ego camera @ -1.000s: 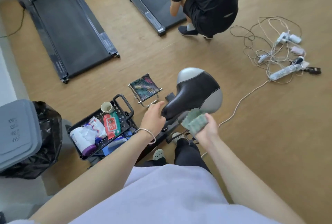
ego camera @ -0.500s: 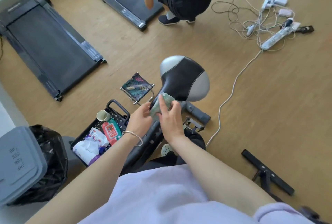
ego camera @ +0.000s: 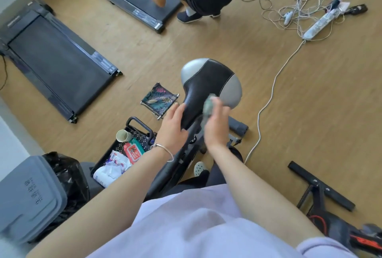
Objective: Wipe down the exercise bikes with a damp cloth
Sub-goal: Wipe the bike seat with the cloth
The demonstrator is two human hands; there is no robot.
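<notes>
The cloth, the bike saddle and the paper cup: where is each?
cloth [ego camera: 208, 106], head view, bunched green part.
bike saddle [ego camera: 203, 84], head view, black middle panel.
paper cup [ego camera: 123, 135], head view, open mouth.

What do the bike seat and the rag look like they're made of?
The seat looks like vinyl or faux leather: black, grained, faintly shiny, with stitched seams to smooth grey panels. The rag, bunched in the right hand, looks like soft greenish cloth; blur hides its weave.
</notes>
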